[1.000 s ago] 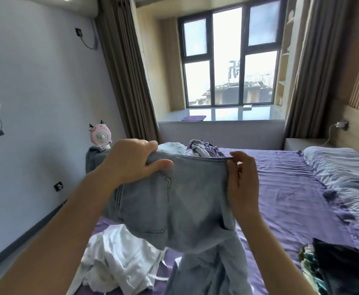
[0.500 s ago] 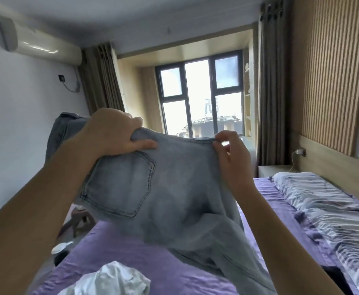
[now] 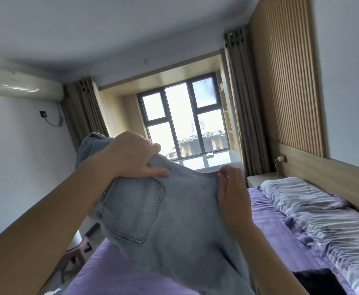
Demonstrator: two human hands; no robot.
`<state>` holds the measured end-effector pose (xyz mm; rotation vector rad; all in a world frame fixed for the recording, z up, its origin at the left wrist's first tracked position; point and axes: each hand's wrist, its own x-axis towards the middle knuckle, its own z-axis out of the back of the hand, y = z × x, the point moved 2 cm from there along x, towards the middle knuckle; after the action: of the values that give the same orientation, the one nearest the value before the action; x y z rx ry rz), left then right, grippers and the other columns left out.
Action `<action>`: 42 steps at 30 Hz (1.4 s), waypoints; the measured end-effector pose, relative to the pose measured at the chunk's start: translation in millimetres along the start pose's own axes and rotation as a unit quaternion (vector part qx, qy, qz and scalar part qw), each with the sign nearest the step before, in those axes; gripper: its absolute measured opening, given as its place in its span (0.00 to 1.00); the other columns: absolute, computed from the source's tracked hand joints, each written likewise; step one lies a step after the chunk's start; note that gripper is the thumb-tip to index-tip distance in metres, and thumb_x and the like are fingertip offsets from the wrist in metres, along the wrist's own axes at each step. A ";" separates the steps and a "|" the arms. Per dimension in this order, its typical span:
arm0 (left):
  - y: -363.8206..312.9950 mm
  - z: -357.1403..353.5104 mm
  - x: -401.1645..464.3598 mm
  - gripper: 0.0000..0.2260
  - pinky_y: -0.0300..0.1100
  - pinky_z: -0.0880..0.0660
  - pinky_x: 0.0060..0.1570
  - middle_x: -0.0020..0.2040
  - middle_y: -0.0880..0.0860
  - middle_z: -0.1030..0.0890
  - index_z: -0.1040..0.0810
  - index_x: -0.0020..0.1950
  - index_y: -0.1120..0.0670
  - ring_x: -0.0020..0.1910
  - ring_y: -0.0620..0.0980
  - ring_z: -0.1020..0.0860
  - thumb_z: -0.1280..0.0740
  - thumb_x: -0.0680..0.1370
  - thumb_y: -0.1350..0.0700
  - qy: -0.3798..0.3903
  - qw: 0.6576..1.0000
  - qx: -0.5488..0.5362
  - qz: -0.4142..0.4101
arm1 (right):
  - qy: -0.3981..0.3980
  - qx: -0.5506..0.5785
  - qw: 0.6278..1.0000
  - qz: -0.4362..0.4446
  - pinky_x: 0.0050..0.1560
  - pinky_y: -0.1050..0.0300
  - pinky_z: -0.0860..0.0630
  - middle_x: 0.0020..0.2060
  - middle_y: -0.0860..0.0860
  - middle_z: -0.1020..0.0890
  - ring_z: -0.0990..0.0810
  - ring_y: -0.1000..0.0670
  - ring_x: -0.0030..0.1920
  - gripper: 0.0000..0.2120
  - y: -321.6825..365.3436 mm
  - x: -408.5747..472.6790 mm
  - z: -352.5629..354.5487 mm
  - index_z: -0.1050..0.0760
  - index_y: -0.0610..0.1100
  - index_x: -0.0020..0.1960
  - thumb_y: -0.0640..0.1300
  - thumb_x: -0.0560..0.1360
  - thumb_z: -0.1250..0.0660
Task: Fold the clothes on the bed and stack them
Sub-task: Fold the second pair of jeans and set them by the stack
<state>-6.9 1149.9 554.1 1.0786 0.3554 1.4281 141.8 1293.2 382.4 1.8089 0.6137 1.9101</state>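
Hanging out of the bottom of the view, the legs of the light blue jeans are cut off, so how far they drop toward the bed cannot be told. A dark garment at the lower right is only partly in view and too dim to identify, and a white scrap at the lower left edge is cropped to a sliver. Part of the waistband is bunched behind the left hand and cannot be seen.

The jeans are pale, washed denim, held up in the air above the purple sheet with the seat facing the camera. One back pocket with darker stitching shows plainly below the left hand. The cloth sags in a shallow curve between the two hands and falls in soft folds below.

The left hand grips a gathered wad of the waistband, its fingers curled over the top and the thumb pressed along the front of the cloth. The right hand pinches the waistband edge at the other side, fingertips closed tight on the hem, with the palm lying against the denim.

A striped quilt lies rumpled along the bed's right side by the wooden headboard. A small stool stands on the floor left of the bed.
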 end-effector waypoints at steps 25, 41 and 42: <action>-206.3 -229.5 -317.2 0.28 0.45 0.31 0.42 0.49 0.50 0.18 0.29 0.43 0.50 0.50 0.52 0.21 0.48 0.70 0.25 0.375 0.841 -0.336 0.198 | 0.527 -0.031 0.826 -0.196 0.48 0.64 0.32 0.45 0.55 0.24 0.26 0.52 0.45 0.07 -98.2 -296.8 -117.2 0.32 0.54 0.46 0.42 0.78 0.38; -288.4 -353.1 -488.6 0.29 0.39 0.37 0.22 0.24 0.48 0.27 0.32 0.33 0.52 0.23 0.49 0.26 0.47 0.69 0.26 0.448 0.766 -0.403 0.225 | 0.692 -0.102 0.645 -0.308 0.42 0.63 0.39 0.36 0.54 0.28 0.29 0.49 0.44 0.11 -140.0 -494.9 -196.9 0.37 0.52 0.39 0.44 0.74 0.34; -288.5 -360.2 -498.4 0.30 0.41 0.37 0.26 0.27 0.48 0.26 0.33 0.36 0.52 0.27 0.49 0.25 0.49 0.68 0.24 0.471 0.753 -0.408 0.212 | 0.691 -0.100 0.642 -0.317 0.40 0.62 0.37 0.33 0.54 0.29 0.29 0.48 0.41 0.13 -139.2 -494.5 -199.9 0.39 0.51 0.38 0.43 0.75 0.36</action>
<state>-199.1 896.6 -46.2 -0.3885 0.1288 2.1754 -31.3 1109.0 -107.5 -0.4021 1.1605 2.2825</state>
